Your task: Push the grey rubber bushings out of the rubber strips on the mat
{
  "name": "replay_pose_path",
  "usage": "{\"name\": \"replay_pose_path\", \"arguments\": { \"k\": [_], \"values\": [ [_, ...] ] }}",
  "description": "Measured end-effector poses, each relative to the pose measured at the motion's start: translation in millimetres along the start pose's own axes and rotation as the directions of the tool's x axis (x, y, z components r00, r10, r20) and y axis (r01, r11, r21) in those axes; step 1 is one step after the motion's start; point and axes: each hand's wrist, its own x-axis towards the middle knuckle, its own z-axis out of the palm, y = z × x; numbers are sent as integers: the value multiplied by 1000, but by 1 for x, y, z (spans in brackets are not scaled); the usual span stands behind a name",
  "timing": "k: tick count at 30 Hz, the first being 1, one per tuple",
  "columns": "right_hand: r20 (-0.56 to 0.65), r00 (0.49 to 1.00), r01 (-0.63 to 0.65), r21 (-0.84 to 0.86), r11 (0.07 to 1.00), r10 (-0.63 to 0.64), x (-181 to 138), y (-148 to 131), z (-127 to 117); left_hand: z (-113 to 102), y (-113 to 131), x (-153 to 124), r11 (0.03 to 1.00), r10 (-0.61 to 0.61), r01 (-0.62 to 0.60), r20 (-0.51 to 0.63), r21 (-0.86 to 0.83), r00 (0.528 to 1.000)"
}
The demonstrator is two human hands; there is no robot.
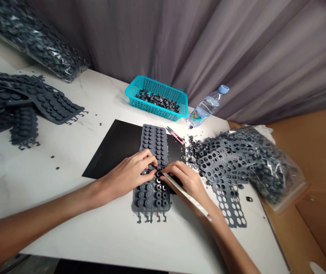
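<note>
A dark grey moulded rubber sheet [154,144] with rows of round raised parts lies lengthwise in front of me. Its lower end has small hooked tabs. My left hand [136,169] rests on the middle of the sheet, with curled fingertips gripping at its raised parts. From the right, my right hand [187,180] is closed around a long thin white stick [190,198], whose tip meets the sheet between both hands. What the fingertips pinch there is partly hidden. Just below, several round parts look shinier. Beneath the sheet lies a black mat [111,148].
A turquoise basket [157,112] of small rubber parts stands behind, beside a water bottle [207,106]. Pink-handled snips [175,135] lie on the mat. Punched-out sheets [228,160], loose pieces and a plastic bag [277,175] sit right; more sheets [51,102] and a full bag [45,49] left.
</note>
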Motion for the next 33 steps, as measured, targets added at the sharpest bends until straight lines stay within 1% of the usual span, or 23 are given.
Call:
{"name": "replay_pose_path", "arguments": {
  "k": [5, 10, 19, 21, 23, 26, 28, 29, 31, 33],
  "values": [
    [-15, 1000, 10, -60, 998, -11, 0, -1, 3, 2, -1, 0, 1000, -11, 11, -18, 1, 1000],
    [-36, 997, 62, -222, 973, -72, 0, 1, 8, 3, 0, 0, 1000, -8, 9, -20, 8, 1000],
    [25, 988, 150, -400, 904, -153, -1, -2, 15, 7, -4, 1, 999, 16, -15, -43, 32, 999],
    [5, 988, 142, -425, 894, -154, -1, -3, 16, 8, -4, 1, 1000, 19, -18, -45, 21, 999],
    [-50, 993, 72, -435, 897, -104, -1, -2, 15, 8, -3, 0, 1000, 16, -16, -45, 7, 999],
    [-168, 984, -120, -389, 914, 57, -2, 5, 10, 7, -2, 0, 1000, 11, -11, -35, 9, 999],
    [-185, 974, -177, -269, 947, 130, -4, 9, 4, 6, -1, 0, 1000, 8, -8, -19, 25, 1000],
    [-166, 976, -169, -192, 967, 138, -5, 10, 1, 6, 0, 0, 999, 9, -8, -14, 34, 1000],
    [-110, 988, -119, -53, 992, 112, -6, 9, -3, 5, 1, 0, 998, 13, -13, -8, 54, 1000],
    [-69, 994, -79, 2, 997, 79, -5, 5, -4, 6, 1, 0, 997, 26, -25, -14, 67, 1000]
  ]
}}
